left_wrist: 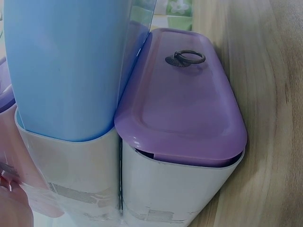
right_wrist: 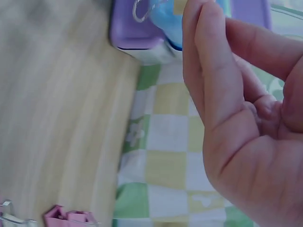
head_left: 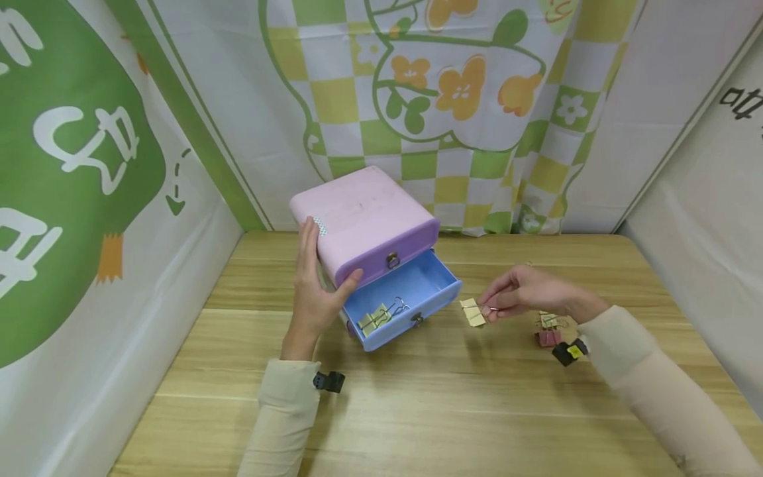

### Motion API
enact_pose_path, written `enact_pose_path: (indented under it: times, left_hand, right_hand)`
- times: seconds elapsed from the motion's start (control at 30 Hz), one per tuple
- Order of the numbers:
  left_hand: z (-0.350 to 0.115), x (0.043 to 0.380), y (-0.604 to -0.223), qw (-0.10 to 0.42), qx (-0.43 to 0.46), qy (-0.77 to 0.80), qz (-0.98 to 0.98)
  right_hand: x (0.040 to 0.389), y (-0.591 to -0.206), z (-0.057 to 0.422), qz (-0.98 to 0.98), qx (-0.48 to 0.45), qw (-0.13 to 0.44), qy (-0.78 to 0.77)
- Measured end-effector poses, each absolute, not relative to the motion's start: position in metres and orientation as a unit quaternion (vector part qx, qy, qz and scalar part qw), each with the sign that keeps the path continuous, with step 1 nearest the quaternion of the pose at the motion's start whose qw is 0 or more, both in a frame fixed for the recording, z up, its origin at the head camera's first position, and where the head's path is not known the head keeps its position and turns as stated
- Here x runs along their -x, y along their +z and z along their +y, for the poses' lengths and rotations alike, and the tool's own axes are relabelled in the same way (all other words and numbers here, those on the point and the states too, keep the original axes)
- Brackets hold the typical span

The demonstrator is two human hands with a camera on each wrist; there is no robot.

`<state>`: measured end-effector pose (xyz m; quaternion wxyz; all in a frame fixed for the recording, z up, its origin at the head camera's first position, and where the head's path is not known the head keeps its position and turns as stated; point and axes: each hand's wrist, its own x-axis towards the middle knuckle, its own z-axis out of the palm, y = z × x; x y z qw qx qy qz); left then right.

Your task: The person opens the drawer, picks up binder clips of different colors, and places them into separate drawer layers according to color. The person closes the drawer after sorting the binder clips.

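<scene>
My right hand (head_left: 527, 291) pinches a yellow binder clip (head_left: 473, 313) by its wire handle, just right of the pulled-out blue drawer (head_left: 438, 271). In the right wrist view, only an edge of that clip (right_wrist: 180, 6) shows beyond the fingertips. Inside the blue drawer lie yellow binder clips (head_left: 374, 320); their exact number is unclear. My left hand (head_left: 314, 291) rests against the left side of the small drawer cabinet (head_left: 363, 205), fingers along its pink top edge and thumb at the front corner. A purple drawer (left_wrist: 184, 104) sits beside the blue one in the left wrist view.
Behind my right wrist, a pink binder clip (head_left: 548, 339) and a yellow binder clip (head_left: 550, 320) lie on the wooden table (head_left: 417, 411). A shut upper purple drawer (head_left: 372, 260) has a ring pull. A checkered curtain (head_left: 417, 156) hangs behind the cabinet.
</scene>
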<state>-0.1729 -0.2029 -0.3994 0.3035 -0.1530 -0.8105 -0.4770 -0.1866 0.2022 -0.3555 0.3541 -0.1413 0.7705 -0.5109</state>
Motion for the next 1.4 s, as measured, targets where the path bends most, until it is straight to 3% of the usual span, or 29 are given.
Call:
enact_pose_path:
  times: [0.33,0.73,1.4]
  left_hand:
    - [-0.202,0.171,-0.397,0.3,0.151,-0.482,-0.809]
    - [-0.204,0.17,-0.396,0.308,0.15,-0.475,-0.811]
    - [-0.203,0.17,-0.398,0.303,0.156,-0.482,-0.807]
  right_hand:
    - [0.203,-0.322,0.195,0.772,0.171,0.349,-0.504]
    - [0.222,-0.292,0.147,0.779,0.195,0.323,-0.501]
    - [0.226,-0.307,0.082,0.811,0.269,0.328,-0.403]
